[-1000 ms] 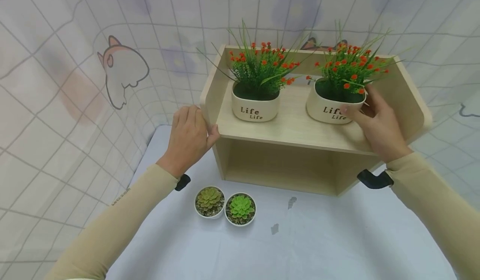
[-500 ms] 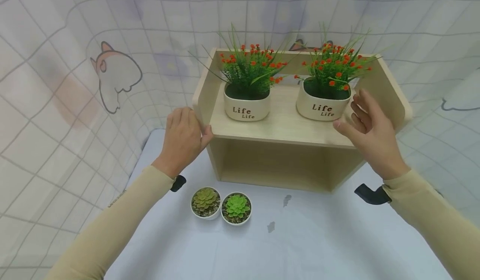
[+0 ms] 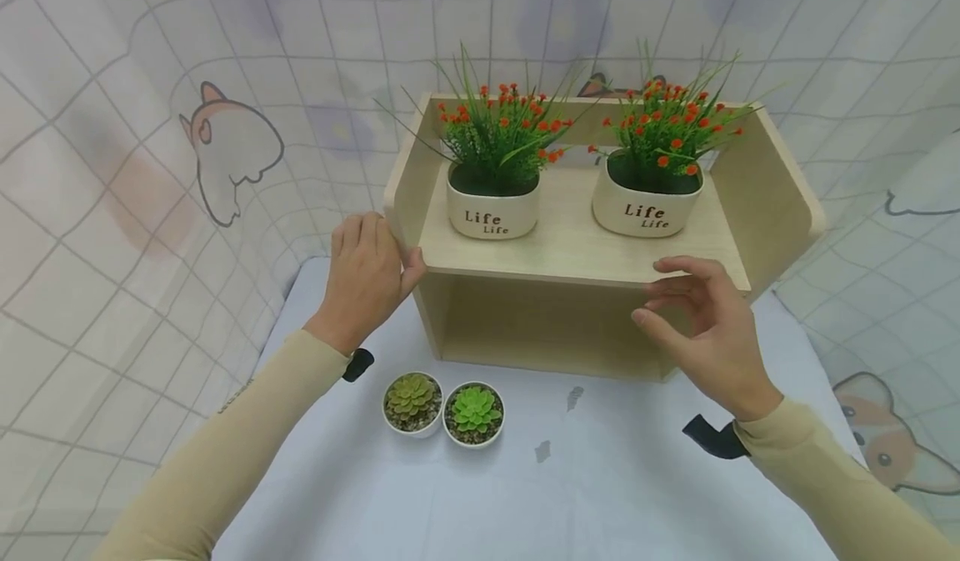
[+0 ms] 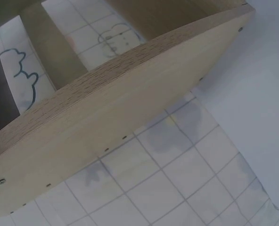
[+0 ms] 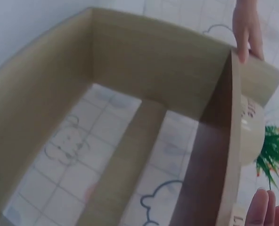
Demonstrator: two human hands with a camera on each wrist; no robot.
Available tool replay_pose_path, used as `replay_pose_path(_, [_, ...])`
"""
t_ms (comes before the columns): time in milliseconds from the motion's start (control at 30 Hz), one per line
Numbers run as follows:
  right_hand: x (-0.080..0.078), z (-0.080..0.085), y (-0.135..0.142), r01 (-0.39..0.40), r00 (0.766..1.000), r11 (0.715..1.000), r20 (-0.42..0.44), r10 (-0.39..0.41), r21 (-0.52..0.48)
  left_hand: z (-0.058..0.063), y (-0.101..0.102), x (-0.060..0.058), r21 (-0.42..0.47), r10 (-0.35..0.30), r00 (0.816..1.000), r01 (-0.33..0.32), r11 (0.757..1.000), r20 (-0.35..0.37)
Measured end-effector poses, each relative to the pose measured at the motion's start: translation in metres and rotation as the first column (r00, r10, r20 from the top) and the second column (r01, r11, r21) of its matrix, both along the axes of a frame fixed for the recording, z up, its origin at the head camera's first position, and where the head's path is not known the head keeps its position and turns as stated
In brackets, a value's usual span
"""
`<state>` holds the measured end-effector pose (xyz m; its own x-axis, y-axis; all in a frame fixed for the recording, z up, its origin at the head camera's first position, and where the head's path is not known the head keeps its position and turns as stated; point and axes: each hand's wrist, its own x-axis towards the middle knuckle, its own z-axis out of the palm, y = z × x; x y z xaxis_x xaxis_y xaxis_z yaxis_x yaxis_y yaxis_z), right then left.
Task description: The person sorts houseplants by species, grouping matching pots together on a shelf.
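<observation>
My left hand grips the left side panel of a light wooden shelf, its thumb at the front edge. In the right wrist view the same left hand shows at the shelf's corner. My right hand holds nothing, its fingers loosely bent in front of the upper board's right end. On that board stand two white oval pots lettered "Life", the left flowerpot and the right flowerpot, both upright with grass and small orange-red flowers.
Two small round potted succulents, one dull green and one bright green, stand side by side on the white tabletop before the shelf. A grid-patterned cloth hangs behind and at the sides.
The right hand has let go of the right flowerpot and moved down and toward me. That pot stays on the board. The left hand keeps its hold while the head view shifts slightly.
</observation>
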<state>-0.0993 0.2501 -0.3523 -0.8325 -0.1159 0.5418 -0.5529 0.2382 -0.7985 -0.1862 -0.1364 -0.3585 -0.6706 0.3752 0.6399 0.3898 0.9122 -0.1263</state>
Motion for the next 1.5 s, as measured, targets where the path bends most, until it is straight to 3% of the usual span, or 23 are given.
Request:
replay_pose_path(67, [0.004, -0.01, -0.007, -0.014, 1.0, 1.0, -0.025, 0.014, 0.024, 0.0, 0.001, 0.0, 0.011, 0.001, 1.0, -0.001, 1.0, 0.006])
replay_pose_path(300, [0.011, -0.05, -0.03, -0.158, 0.987, 0.982, -0.027, 0.156, -0.103, 0.001, 0.001, 0.0, 0.007, 0.013, 1.0, -0.013, 1.0, -0.008])
replay_pose_path(467, [0.014, -0.08, -0.048, -0.173, 0.985, 0.979, 0.002, 0.174, -0.107, 0.0, -0.001, 0.0, 0.006, 0.023, 0.999, -0.023, 1.0, -0.032])
replay_pose_path(633, [0.016, -0.111, -0.065, -0.136, 0.978, 0.989, 0.15, 0.142, -0.05, -0.001, -0.001, 0.0, -0.003, 0.022, 0.999, -0.022, 1.0, -0.035])
replay_pose_path(933, [0.017, -0.162, -0.088, -0.168, 0.92, 0.986, 0.358, 0.157, 0.001, -0.002, -0.001, -0.003, -0.023, 0.017, 0.999, -0.018, 1.0, -0.042])
replay_pose_path(1233, [0.019, -0.195, -0.106, -0.253, 0.875, 0.965, 0.442, 0.197, 0.072, 0.0, 0.0, -0.001, -0.031, 0.024, 0.999, -0.024, 0.999, -0.023])
replay_pose_path(1500, [0.023, -0.215, -0.127, -0.292, 0.866, 0.951, 0.451, 0.217, 0.102, -0.001, -0.001, -0.002, -0.031, 0.023, 0.999, -0.024, 0.999, -0.023])
